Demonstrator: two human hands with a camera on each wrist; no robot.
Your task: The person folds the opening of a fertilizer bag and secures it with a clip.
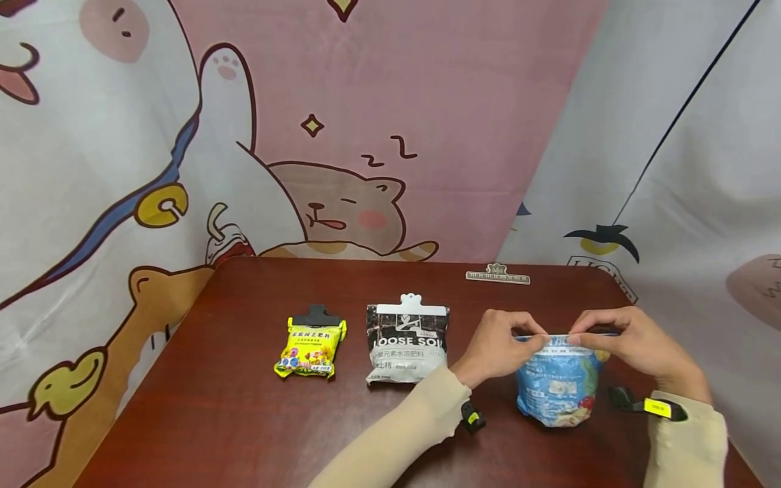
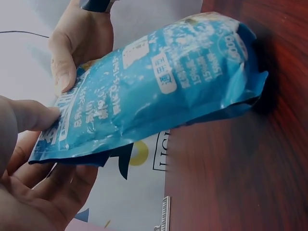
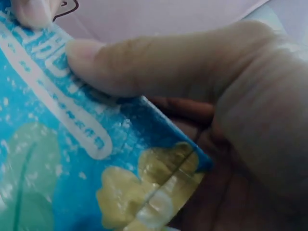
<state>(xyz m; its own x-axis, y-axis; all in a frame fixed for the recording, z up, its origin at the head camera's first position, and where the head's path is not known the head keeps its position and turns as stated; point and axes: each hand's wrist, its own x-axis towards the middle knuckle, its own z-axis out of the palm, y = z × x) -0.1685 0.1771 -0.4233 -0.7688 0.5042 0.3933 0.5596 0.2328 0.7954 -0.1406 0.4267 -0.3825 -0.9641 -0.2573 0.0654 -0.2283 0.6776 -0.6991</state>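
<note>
A blue plastic bag [image 1: 558,386] printed with white text and fruit-like pictures stands upright on the table's right side. Its top edge is pinched by both hands. The left hand [image 1: 502,344] grips the left part of that edge, thumb on the near face, fingers behind, as the left wrist view shows on the bag [image 2: 159,82]. At the right part, the right hand [image 1: 637,342] pinches the edge between its thumb [image 3: 139,65] and fingers behind the bag. The bag's contents are hidden.
Left of the hands lies a black and grey bag [image 1: 407,349] lettered LOOSE SOIL, with a white clip [image 1: 411,306]. Farther left is a small yellow bag [image 1: 311,347] with a black clip [image 1: 316,316]. A metal clip [image 1: 497,274] lies by the table's [image 1: 244,420] far edge, before a printed curtain [image 1: 464,115].
</note>
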